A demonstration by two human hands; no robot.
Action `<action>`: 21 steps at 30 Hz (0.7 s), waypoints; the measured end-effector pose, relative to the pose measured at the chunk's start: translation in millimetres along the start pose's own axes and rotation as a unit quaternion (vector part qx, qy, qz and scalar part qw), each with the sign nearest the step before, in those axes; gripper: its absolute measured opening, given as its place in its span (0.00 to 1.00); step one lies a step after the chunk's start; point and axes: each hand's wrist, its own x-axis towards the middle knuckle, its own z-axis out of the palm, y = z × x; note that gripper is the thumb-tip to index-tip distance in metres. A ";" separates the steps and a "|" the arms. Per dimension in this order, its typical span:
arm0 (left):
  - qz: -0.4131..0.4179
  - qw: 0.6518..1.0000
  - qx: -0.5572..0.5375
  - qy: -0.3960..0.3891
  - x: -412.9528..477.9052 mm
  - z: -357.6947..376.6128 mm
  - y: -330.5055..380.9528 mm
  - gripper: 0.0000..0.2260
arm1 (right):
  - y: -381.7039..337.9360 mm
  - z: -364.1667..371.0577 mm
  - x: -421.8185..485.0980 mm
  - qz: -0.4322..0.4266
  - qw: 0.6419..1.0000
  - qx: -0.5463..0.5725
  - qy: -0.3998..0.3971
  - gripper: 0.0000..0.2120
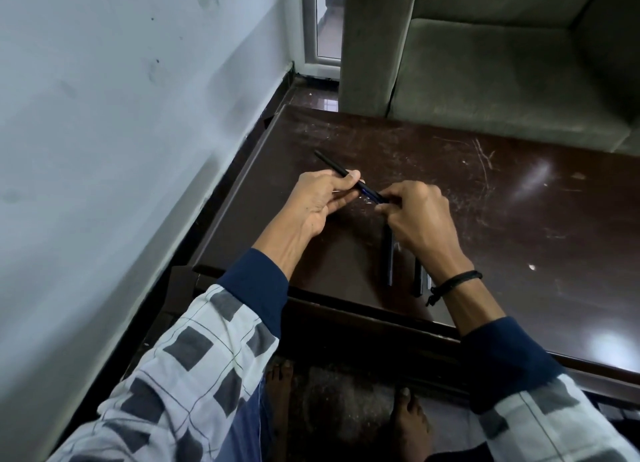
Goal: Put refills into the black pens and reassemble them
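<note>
A scratched, dark brown tabletop stands between a pale, scuffed wall and a grey-green sofa, seen from above by a head-worn camera. Over the tabletop's left half, a black pen is held tilted between both hands. Its slim far end points up and away to the left, and its near end is hidden among the right hand's fingers. A short blue section shows on the pen in the gap between the hands; whether it is the refill or part of the barrel cannot be told. The left hand has its grip closed round the pen's middle, thumb on top and fingers curled beneath. The right hand pinches the pen's near end with its fingertips, its grip closed on it.

Below the right hand, a dark pen barrel lies on the tabletop, pointing toward the front edge. Just to its right lies a second dark piece, partly covered by the right wrist. A black cord bracelet circles that wrist. Both arms wear checked white-and-grey sleeves with navy cuffs. A bare foot rests on the floor under the tabletop's front edge. A white door frame stands in the far corner beside the sofa.
</note>
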 end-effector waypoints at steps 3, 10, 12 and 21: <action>0.005 1.000 -0.029 -0.007 0.9 0.8 0.8 0.02 | 0.6 -10.5 9.3 0.020 0.999 0.041 -0.018 0.06; -0.011 0.998 -0.060 -0.021 0.9 2.7 0.5 0.03 | 9.8 -7.1 12.9 0.035 0.997 0.067 0.016 0.06; -0.020 0.998 -0.050 -0.018 1.0 1.2 2.3 0.04 | 10.1 -2.2 13.4 0.027 0.997 0.058 0.030 0.06; 0.042 0.989 -0.026 0.139 1.8 -21.7 25.1 0.05 | 19.0 13.2 48.7 0.054 0.997 0.039 0.041 0.08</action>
